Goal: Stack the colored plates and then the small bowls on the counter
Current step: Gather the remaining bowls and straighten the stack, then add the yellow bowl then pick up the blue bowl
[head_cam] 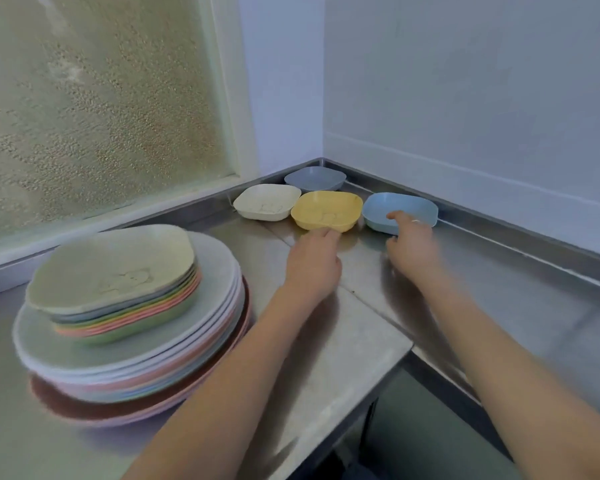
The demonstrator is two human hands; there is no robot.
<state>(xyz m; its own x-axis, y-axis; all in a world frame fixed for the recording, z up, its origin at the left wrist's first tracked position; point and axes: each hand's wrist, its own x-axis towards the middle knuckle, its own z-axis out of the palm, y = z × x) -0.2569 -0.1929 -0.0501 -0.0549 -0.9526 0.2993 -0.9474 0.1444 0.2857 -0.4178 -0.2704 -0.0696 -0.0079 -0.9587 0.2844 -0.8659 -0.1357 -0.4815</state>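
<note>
We reach both bare hands over the brushed steel counter (326, 341). Our left hand (314, 263) has its grip loosely curled and empty, fingertips touching the near rim of the yellow bowl (326, 210). Our right hand (413, 244), blurred, holds the near rim of the blue bowl (400, 207). Beyond the left grip sit 2 more rounded-square bowls, a cream bowl (266, 201) and a grey bowl (315, 178). Left of both grips stands the stack of speckled matte plates (129, 306).
</note>
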